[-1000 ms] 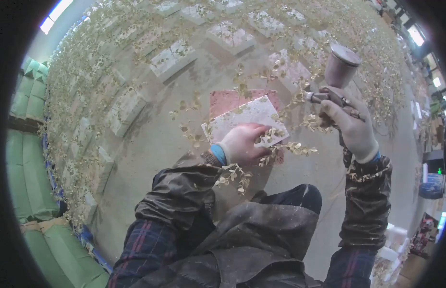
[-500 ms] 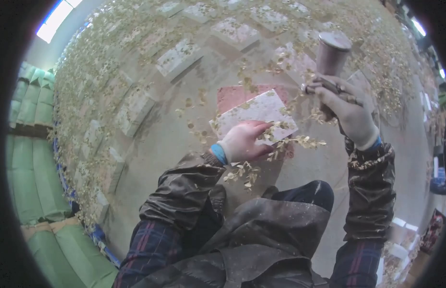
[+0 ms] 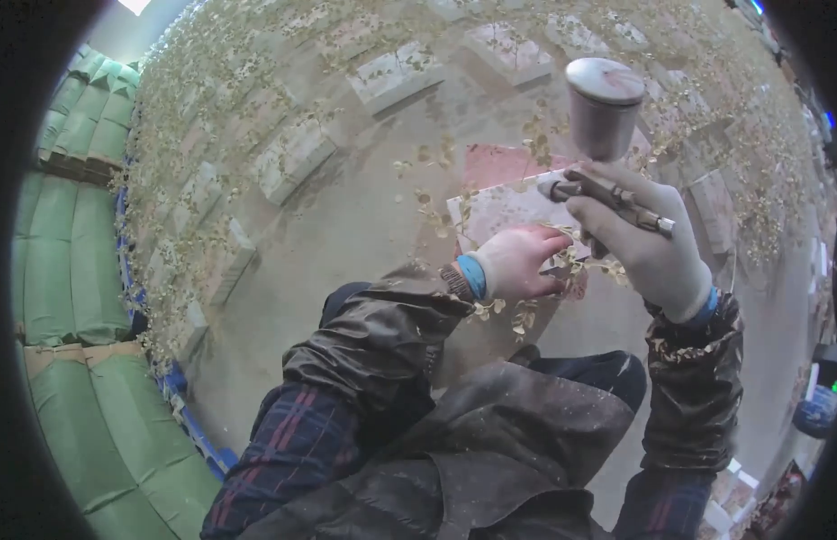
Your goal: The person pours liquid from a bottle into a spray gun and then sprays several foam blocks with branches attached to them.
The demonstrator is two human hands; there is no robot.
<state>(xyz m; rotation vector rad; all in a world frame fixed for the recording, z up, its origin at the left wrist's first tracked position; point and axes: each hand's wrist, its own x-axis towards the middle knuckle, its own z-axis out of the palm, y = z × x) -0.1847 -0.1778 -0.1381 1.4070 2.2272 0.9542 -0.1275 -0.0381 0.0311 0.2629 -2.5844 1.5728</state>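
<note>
My right hand (image 3: pixel 648 234), in a whitish glove, is closed round a metal spray gun (image 3: pixel 616 200) with a lidded cup (image 3: pixel 605 108) on top. Its nozzle points left, over a white block (image 3: pixel 504 211). My left hand (image 3: pixel 517 261), also gloved with a blue band at the wrist, rests on the block's lower part, thumb and fingers closed around a stem of a small leafy branch (image 3: pixel 567 256). Leaves stick out past the fingers and below the hand. A pink block (image 3: pixel 499 164) lies under the white one.
Rows of pale blocks with leafy stems, such as one block (image 3: pixel 294 160), stand on the grey floor (image 3: pixel 346 211) ahead and to the left. Green wrapped bundles (image 3: pixel 54 261) are stacked at far left. A blue round object (image 3: pixel 816 412) is at the right edge.
The view has shifted, so the blocks appear further right. My right hand has brought the spray gun lower and closer to my left hand, over the white block.
</note>
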